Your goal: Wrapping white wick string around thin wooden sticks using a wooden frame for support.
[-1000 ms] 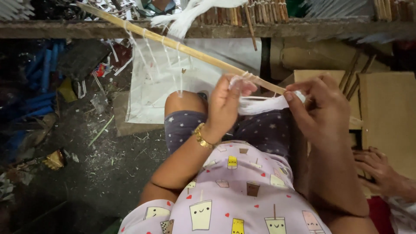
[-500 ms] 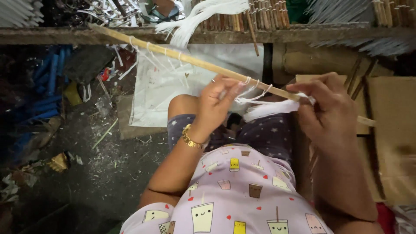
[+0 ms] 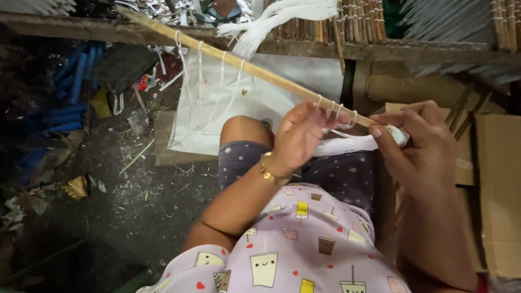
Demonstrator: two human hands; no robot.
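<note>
A long bamboo stick (image 3: 244,64) slants from upper left down to the right across my lap. White string loops hang along it. My left hand (image 3: 301,135), with a gold bracelet on the wrist, pinches the stick and a string loop near its right part. My right hand (image 3: 420,146) grips the stick's right end together with a bundle of white string (image 3: 347,145) that runs between both hands. More white string (image 3: 282,19) hangs in a hank from the shelf above.
A white cloth sheet (image 3: 217,108) lies on the dirty floor ahead of my knee. Blue sticks (image 3: 70,87) and scraps lie at the left. Cardboard pieces (image 3: 496,184) sit at the right. A wooden ledge (image 3: 412,51) holds rows of bamboo sticks.
The stick has shifted slightly right and down in view. My left hand has slid along it, and the string bundle now stretches tighter between my hands.
</note>
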